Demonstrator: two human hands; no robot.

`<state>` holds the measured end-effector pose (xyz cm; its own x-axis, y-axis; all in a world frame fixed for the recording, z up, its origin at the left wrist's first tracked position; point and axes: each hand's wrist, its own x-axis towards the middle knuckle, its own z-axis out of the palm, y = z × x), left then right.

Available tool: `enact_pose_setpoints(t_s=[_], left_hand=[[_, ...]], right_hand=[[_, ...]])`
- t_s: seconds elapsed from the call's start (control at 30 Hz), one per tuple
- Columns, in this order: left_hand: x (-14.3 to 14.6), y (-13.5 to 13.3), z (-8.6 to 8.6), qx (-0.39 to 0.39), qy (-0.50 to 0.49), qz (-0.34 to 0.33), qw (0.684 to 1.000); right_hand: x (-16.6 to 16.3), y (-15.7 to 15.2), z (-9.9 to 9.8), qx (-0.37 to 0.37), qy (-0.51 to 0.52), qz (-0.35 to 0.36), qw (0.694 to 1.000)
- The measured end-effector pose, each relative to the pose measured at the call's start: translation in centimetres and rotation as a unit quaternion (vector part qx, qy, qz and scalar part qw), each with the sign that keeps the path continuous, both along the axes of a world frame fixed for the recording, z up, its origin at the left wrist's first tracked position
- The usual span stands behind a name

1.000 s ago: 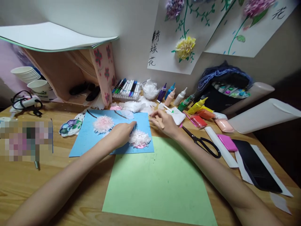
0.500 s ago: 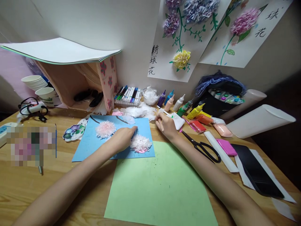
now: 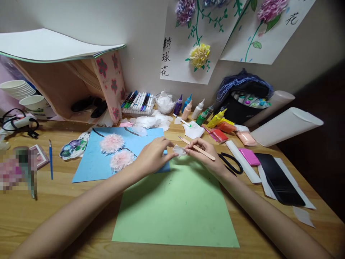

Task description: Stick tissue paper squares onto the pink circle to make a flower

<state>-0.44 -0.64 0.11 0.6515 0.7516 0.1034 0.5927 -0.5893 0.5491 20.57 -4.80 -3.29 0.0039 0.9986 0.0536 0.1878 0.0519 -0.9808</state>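
Note:
Above the green sheet [image 3: 175, 208], my two hands meet at a small piece of white tissue paper [image 3: 179, 150]. My left hand [image 3: 153, 154] pinches its left edge between thumb and fingers. The fingertips of my right hand [image 3: 205, 153] hold its right side, and a wooden craft stick [image 3: 201, 149] lies gripped across the same hand. Behind my left wrist is blue paper [image 3: 88, 163] with dark painted branches. Two fluffy pink-white tissue flowers, one upper [image 3: 111, 143] and one lower [image 3: 121, 159], show on it. My left hand covers the paper's right part.
Paint bottles [image 3: 199, 109], a marker set [image 3: 138, 101] and crumpled tissue [image 3: 151, 121] line the wall. Right lie scissors [image 3: 234, 162], clay packets [image 3: 219, 136] and a black phone [image 3: 277, 180]. Left are a paint palette [image 3: 74, 148] and a brush [image 3: 51, 162].
My right hand has come nearer with the stick and now holds tissue paper. My left hand has left the flower on the blue paper and moved right to the tissue. The view has shifted.

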Motion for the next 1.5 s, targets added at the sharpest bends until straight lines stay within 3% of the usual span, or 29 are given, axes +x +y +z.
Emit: enact_pose_setpoints(t_s=[0.17, 0.33, 0.47, 0.63, 0.73, 0.9, 1.03, 1.27, 1.5], left_hand=[[2.3, 0.9, -0.4, -0.05, -0.056, 0.01, 0.997], [0.6, 0.1, 0.6, -0.102, -0.069, 0.06, 0.991], [-1.2, -1.9, 0.5, -0.129, -0.011, 0.062, 0.99], [-1.6, -3.4, -0.9, -0.038, 0.06, 0.103, 0.992], [-1.3, -3.5, -1.4, 0.015, 0.079, 0.115, 0.99], [-1.4, -3.4, -1.5, 0.073, 0.08, 0.122, 0.987], [-2.6, -1.7, -1.3, 0.122, 0.052, 0.157, 0.979], [-4.6, 2.4, -2.2, 0.035, 0.098, 0.16, 0.982], [-4.5, 3.1, -1.9, 0.056, 0.189, 0.133, 0.971]], right_hand=[[0.2, -0.6, -0.5, 0.05, -0.021, -0.052, 0.997], [-0.5, -2.0, -1.4, 0.173, 0.02, -0.103, 0.979], [-1.1, -3.4, -2.5, 0.285, -0.015, -0.016, 0.958], [-1.9, -3.8, -2.9, 0.38, -0.12, 0.151, 0.905], [-2.3, -3.7, -2.9, 0.362, -0.168, 0.19, 0.897], [-2.5, -3.4, -2.8, 0.286, -0.212, 0.2, 0.913], [-2.6, -3.1, -2.6, 0.263, -0.206, 0.223, 0.916], [-2.8, -2.9, -2.5, 0.235, -0.204, 0.229, 0.922], [-3.2, -2.4, -2.6, 0.182, -0.165, 0.21, 0.946]])
